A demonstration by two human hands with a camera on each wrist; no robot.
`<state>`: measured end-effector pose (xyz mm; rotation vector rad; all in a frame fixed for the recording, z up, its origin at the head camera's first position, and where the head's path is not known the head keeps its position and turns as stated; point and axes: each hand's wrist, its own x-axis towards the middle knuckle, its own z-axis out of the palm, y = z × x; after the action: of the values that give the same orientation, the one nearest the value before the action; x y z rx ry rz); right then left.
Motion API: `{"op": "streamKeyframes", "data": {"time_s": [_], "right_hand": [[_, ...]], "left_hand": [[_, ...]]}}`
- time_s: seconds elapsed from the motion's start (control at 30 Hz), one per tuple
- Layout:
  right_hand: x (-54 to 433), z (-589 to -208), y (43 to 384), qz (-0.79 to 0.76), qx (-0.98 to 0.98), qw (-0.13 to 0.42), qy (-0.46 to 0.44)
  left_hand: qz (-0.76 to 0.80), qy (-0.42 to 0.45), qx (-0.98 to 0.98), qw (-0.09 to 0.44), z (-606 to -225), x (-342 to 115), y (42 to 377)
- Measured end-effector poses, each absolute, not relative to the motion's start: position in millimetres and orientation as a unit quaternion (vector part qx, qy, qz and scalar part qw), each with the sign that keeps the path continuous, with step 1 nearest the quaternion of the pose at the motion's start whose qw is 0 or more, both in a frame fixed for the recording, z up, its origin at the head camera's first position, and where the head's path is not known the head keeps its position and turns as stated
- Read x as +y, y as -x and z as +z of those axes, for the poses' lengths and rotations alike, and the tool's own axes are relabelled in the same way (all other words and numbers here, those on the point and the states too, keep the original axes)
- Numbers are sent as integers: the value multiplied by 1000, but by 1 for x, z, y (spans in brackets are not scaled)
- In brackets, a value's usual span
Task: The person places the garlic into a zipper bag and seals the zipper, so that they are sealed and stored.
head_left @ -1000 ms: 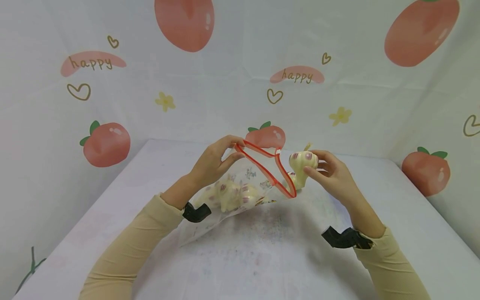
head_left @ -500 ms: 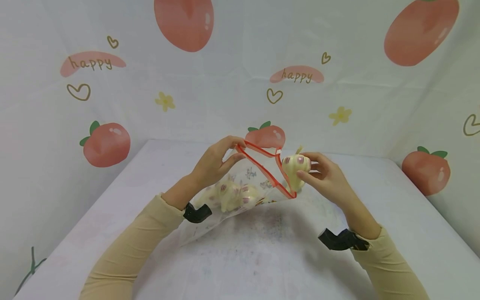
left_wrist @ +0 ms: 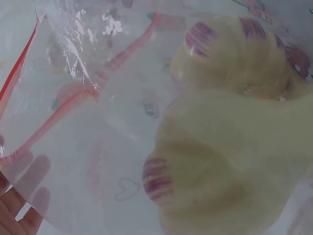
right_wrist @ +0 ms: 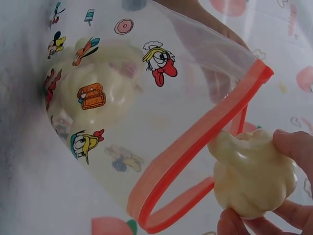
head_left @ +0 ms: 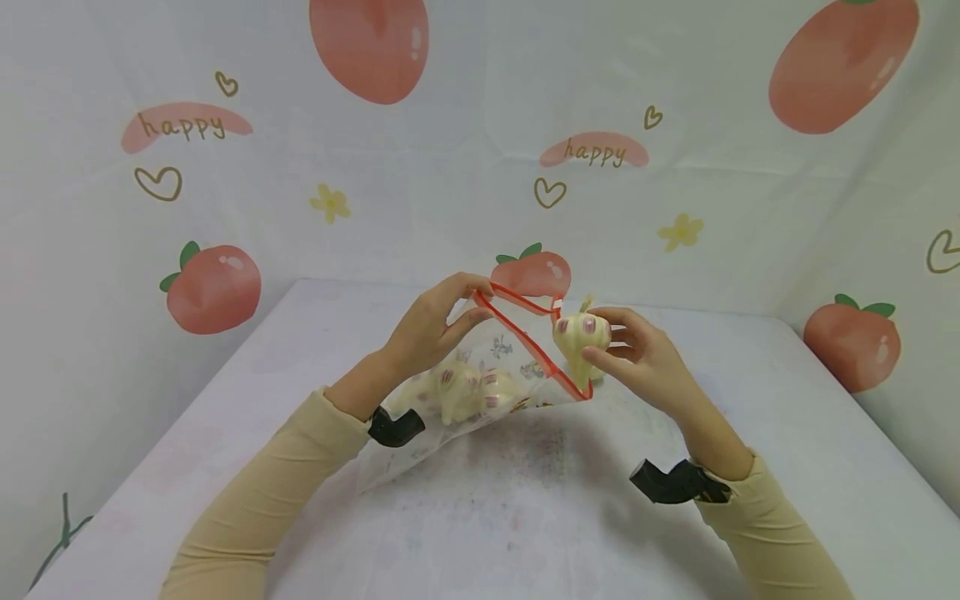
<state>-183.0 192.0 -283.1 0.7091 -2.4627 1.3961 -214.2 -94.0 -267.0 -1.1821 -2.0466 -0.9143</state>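
With thumb and fingers, my left hand point(head_left: 431, 325) pinches the red-edged mouth of a clear zip bag point(head_left: 517, 333) printed with cartoon figures. The mouth gapes toward the right. Inside the bag lie several garlic bulbs point(head_left: 465, 392), whitish with purple streaks, large through the plastic in the left wrist view. My right hand point(head_left: 648, 358) grips another garlic bulb point(right_wrist: 254, 174) at the bag's mouth, its stem upward in the head view. In the right wrist view, this bulb overlaps the red rim point(right_wrist: 195, 147); whether they touch I cannot tell. Something pale behind it is mostly hidden.
The bag's lower end rests on a white table point(head_left: 510, 525) with faint stains. Behind it hangs a white backdrop point(head_left: 450, 183) printed with red fruit, hearts and the word "happy". A black mount sits on each wrist.
My right hand has carried the garlic bulb left and slightly down, from beside the bag to its open mouth. My left hand and the bag have hardly moved.
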Motion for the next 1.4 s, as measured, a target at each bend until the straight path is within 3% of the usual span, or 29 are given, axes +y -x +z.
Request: {"op": "streamKeyframes", "data": {"time_s": [1.4], "right_hand": [[170, -285, 187, 452, -851, 73, -257]], "left_hand": [[-347, 439, -778, 284, -266, -92, 213]]}}
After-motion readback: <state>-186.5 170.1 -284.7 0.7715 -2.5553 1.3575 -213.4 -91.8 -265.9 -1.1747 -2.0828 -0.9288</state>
